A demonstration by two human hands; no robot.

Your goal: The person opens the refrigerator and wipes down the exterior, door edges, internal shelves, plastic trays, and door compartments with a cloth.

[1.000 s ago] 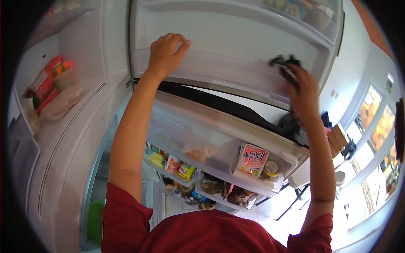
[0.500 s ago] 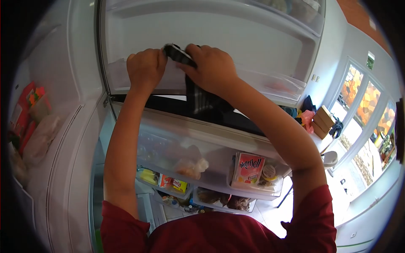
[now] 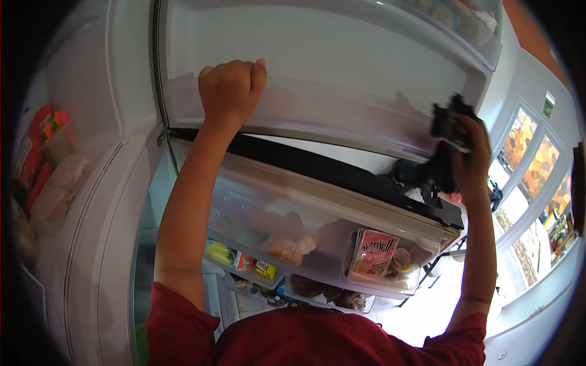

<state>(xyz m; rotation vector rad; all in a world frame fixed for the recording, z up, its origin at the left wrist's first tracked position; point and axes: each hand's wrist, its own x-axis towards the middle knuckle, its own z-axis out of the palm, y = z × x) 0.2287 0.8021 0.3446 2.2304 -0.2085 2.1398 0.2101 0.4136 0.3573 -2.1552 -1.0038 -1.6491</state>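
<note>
My left hand [image 3: 231, 91] is closed in a fist at the front edge of the clear door shelf [image 3: 305, 110]; whether anything is inside the fist is hidden. Farther right, my right hand [image 3: 473, 160] grips a dark cloth [image 3: 450, 131], blurred and hanging down near the shelf's right end. Both hands are in front of the open upper fridge door [image 3: 317, 49]. Below it, the lower door's shelf [image 3: 323, 262] holds a pink Nutrijell packet [image 3: 374, 253], a round tub [image 3: 401, 258] and a bag of pale items [image 3: 290, 249].
On the left is the freezer compartment with a red package [image 3: 36, 137] and a pale bag [image 3: 59, 190]. Lower shelves hold yellow and red packets [image 3: 265, 269] and dark bags [image 3: 351, 299]. Glass doors [image 3: 526, 152] are at the right.
My right hand has carried the dark cloth from beside my left hand out to the right end of the shelf. My left hand has shifted slightly right in view, still closed.
</note>
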